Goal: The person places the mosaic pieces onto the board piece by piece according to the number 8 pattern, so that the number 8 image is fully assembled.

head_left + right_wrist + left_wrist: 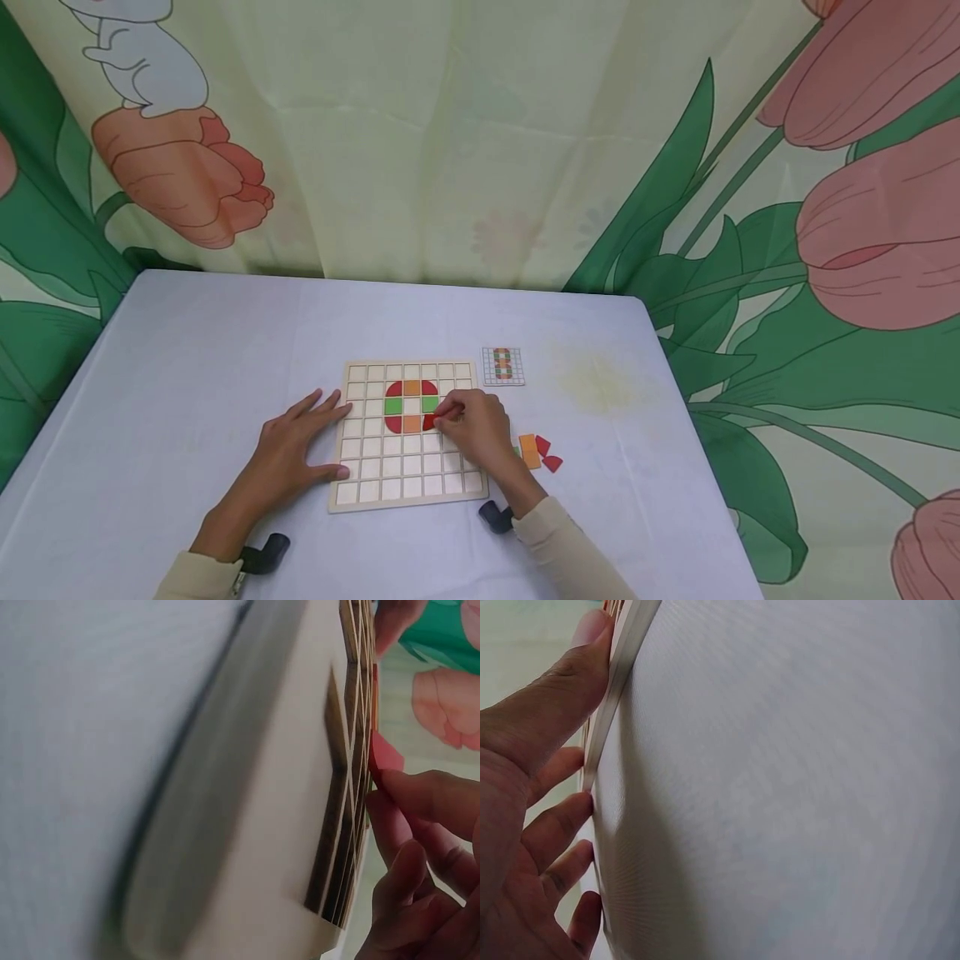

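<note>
A square wooden grid board [408, 505] lies on the table with a ring of red, orange and green tiles in its upper middle. My right hand [474, 427] pinches a red rounded tile [388, 753] between thumb and fingers, at the lower right corner of that ring. The grid's raised ribs are close beside the tile in the right wrist view. My left hand [288, 454] is spread along the board's left side. Its thumb [592, 630] touches the board's edge, and the other fingers reach toward the upper part of that side.
A small pattern card [503, 367] lies beyond the board's upper right corner. Right of the board are loose orange tiles [529, 451] and red tiles [552, 462], with a green one partly hidden by my right wrist. A white cloth [225, 350] covers the table; a printed curtain [435, 150] hangs behind.
</note>
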`<state>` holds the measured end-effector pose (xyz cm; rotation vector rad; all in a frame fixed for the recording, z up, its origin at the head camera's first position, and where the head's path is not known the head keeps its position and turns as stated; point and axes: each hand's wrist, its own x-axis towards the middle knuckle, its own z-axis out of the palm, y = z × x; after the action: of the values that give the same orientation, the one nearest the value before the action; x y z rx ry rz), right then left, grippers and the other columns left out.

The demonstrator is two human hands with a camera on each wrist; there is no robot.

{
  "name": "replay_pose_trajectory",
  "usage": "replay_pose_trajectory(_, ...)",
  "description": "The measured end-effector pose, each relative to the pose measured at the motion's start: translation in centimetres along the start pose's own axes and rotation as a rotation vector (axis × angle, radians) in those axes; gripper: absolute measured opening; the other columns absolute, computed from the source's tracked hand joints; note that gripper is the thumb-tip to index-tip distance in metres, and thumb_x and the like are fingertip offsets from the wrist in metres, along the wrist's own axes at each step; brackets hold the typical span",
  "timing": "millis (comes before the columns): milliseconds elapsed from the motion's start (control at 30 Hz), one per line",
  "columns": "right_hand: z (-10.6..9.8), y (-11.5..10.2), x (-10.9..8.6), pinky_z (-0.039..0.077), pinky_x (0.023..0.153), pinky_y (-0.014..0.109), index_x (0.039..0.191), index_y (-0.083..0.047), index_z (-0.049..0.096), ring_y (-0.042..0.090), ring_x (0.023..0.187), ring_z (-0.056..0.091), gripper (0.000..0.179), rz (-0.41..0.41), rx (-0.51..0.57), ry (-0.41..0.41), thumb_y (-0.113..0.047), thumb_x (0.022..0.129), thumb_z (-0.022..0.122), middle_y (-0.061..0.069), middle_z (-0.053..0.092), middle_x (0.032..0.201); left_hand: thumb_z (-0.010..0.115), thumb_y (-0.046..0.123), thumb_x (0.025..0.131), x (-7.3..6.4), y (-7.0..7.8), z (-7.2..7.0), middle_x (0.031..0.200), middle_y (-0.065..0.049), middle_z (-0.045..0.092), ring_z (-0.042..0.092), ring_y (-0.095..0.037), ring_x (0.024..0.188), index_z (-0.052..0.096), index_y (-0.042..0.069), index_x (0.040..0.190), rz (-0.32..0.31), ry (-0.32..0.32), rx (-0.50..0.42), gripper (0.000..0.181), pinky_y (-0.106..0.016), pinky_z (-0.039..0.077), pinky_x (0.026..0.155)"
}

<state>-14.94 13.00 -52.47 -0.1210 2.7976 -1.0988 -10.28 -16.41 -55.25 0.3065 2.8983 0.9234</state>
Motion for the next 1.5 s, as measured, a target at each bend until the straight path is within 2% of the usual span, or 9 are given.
replay_pose_trajectory(367, 0.0, -0.3, 0.4, 0.045, 0.066, 0.028, 0.09, -0.022, 0.079, 0.008, 0.071, 0.06, 0.01, -0.005, -0.059, -0.001, -0.016, 0.088, 0.087, -0.013, 0.066, 0.072, 0.101, 0.036, 0.067, 0.3, 0.0, -0.2, 0.168, -0.012, 0.044, 0.028, -0.04, 0.16, 0.056, 0.019, 0.155, 0.009, 0.008, 0.006, 0.1, -0.07, 0.032, 0.11)
replay_pose_trajectory(700, 0.5, -0.9, 0.0, 0.045, 0.068, 0.027, 0.1, -0.021, 0.082, 0.01, 0.081, 0.06, 0.015, -0.043, -0.087, 0.017, -0.019, 0.086, 0.089, -0.005, 0.069, 0.089, 0.101, 0.035, 0.067, 0.1, 0.0, 0.1, 0.169, -0.011, 0.044, 0.028, -0.04, 0.161, 0.056, 0.021, 0.156, -0.006, 0.01, 0.003, 0.1, -0.07, 0.032, 0.111)
replay_pose_trajectory(967, 0.6, -1.1, 0.0, 0.046, 0.069, 0.027, 0.094, -0.022, 0.082, 0.013, 0.087, 0.064, 0.012, -0.072, -0.105, -0.012, -0.013, 0.088, 0.086, -0.007, 0.068, 0.091, 0.101, 0.037, 0.067, 0.2, 0.0, 0.2, 0.169, -0.011, 0.044, 0.028, -0.041, 0.16, 0.056, 0.021, 0.155, -0.004, 0.017, 0.014, 0.1, -0.071, 0.032, 0.112)
replay_pose_trajectory(1500, 0.7, -1.2, -0.2, 0.045, 0.07, 0.028, 0.091, -0.023, 0.081, 0.008, 0.084, 0.059, 0.011, -0.034, -0.112, -0.023, -0.013, 0.089, 0.085, -0.008, 0.067, 0.09, 0.101, 0.038, 0.066, -0.2, -0.1, 0.2, 0.168, -0.011, 0.045, 0.029, -0.041, 0.16, 0.057, 0.021, 0.155, -0.006, 0.015, 0.024, 0.1, -0.072, 0.033, 0.111)
